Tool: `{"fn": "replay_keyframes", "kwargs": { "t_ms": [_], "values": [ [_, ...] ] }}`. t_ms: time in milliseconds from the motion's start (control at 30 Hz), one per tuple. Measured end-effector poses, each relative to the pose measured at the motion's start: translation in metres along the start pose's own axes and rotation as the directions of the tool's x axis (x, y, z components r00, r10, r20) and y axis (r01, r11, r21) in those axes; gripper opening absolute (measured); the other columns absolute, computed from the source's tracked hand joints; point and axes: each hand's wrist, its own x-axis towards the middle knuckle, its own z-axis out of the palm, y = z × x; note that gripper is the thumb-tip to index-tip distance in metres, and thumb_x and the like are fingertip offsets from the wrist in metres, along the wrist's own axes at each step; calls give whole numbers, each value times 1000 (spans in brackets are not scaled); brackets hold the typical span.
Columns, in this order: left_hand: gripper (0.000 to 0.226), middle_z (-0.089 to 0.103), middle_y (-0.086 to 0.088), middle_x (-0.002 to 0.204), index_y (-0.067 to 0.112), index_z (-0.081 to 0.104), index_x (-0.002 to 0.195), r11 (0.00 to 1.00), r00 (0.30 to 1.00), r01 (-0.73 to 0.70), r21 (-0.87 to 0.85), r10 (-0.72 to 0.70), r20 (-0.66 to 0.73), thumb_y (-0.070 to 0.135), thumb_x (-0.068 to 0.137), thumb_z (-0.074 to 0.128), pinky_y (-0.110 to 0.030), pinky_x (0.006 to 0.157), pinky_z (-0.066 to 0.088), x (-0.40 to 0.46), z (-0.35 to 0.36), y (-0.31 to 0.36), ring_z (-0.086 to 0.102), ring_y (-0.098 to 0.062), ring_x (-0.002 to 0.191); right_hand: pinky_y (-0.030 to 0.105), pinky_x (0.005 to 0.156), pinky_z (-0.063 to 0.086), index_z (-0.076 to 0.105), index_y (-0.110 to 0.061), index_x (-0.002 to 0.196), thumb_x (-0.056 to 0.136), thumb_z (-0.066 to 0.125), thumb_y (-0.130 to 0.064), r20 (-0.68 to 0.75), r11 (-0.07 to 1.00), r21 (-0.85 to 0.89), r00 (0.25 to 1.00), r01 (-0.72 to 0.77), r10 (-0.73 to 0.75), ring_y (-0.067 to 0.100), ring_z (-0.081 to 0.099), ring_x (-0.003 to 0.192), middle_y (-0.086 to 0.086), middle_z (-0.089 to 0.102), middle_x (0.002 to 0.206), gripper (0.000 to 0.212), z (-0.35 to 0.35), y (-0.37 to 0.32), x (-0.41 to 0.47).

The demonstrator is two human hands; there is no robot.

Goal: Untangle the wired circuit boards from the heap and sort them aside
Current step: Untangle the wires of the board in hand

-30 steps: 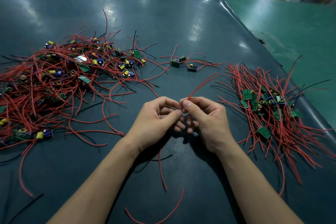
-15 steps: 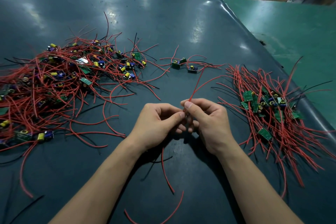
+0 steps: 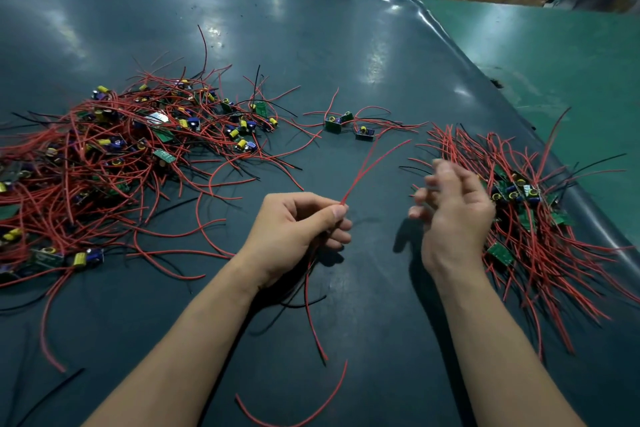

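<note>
- Left hand (image 3: 298, 229): fingers curled, thumb and forefinger pinching 2 red wires (image 3: 372, 163) that fan up and away toward the far side; more red leads trail below the palm toward the viewer. Whether a board sits inside this hand cannot be told.
- Right hand (image 3: 450, 215): blurred, raised beside the sorted pile (image 3: 540, 218), fingers loosely bent; it appears to hold nothing.
- Heap (image 3: 121, 163): tangled boards and red and black leads on the left of the table (image 3: 346, 45).
- 2 boards (image 3: 348, 125) lie apart between heap and pile.
- Handling, as a judgement: boards are light and rigid; leads are thin, limp and springy, and snag on neighbours.
- Grip: take the board by its edges, or the leads close to the board, and draw slowly; pulling on wire ends likely strains the solder joints and drags the heap along.
</note>
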Motion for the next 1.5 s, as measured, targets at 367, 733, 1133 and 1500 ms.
{"fn": "replay_keyframes", "kwargs": {
  "t_ms": [367, 733, 1133, 1500],
  "values": [
    [13, 74, -2, 96, 5, 76, 97, 383, 635, -567, 729, 768, 91, 1, 86, 69, -28, 82, 54, 1, -7, -7, 69, -15, 89, 25, 50, 47, 67, -24, 83, 80, 53, -64, 680, 688, -631, 682, 358, 269, 8, 55, 48, -4, 68, 64, 43, 7, 8, -29],
    [40, 70, 1, 115, 6, 74, 108, 2, 424, -591, 807, 852, 308, 0, 69, 78, -39, 80, 45, 1, -6, -4, 56, -23, 93, 21, 56, 55, 78, -22, 97, 87, 65, -36, 686, 963, -49, 691, -266, 226, 10, 70, 81, 0, 75, 92, 22, 26, 8, -47],
    [78, 59, -7, 136, -11, 26, 145, 268, 702, -619, 738, 611, 366, -10, 73, 56, -30, 106, 38, 3, 0, -8, 47, -18, 123, 24, 58, 55, 74, -6, 98, 90, 56, -10, 511, 933, 3, 802, -361, 309, 18, 72, 80, 12, 75, 90, 20, 27, 9, -42],
    [61, 61, -6, 132, -3, 42, 142, 346, 640, -448, 825, 768, 25, 3, 84, 61, -38, 107, 40, 11, -13, -6, 52, -24, 123, 24, 64, 57, 62, -1, 115, 102, 48, -15, -22, 916, 384, 991, -116, 134, 22, 74, 82, 8, 74, 99, 24, 7, -18, -5]
  ]
}}
